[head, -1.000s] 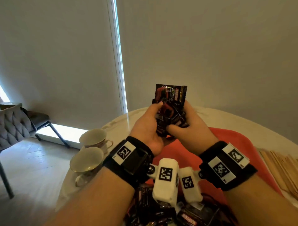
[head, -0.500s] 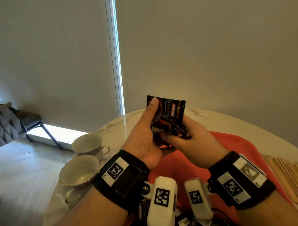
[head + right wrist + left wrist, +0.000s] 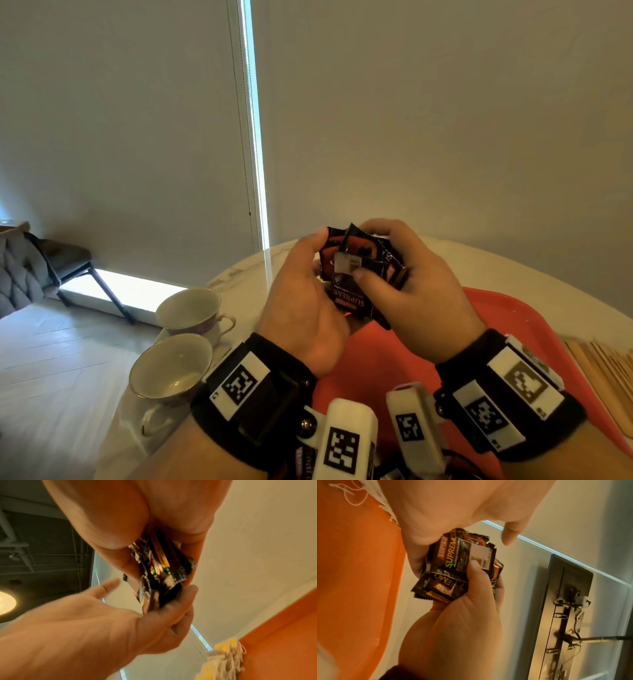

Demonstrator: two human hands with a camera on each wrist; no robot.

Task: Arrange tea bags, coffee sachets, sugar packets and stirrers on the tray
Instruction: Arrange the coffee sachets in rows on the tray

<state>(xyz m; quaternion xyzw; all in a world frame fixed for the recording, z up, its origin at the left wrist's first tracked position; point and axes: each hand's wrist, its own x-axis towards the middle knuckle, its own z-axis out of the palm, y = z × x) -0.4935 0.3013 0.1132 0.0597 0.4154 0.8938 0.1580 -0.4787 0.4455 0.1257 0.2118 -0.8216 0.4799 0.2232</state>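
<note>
Black coffee sachets, small stack, sandwiched between both hands above the red tray. Left hand cups the stack's left side, fingers curled underneath. Right hand grips it, thumb pressing the front, fingers wrapped over the top.

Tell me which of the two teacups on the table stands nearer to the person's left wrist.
The front teacup, the one lower in the head view, beside the left wristband. The other teacup stands behind it, farther along the table edge.
</note>
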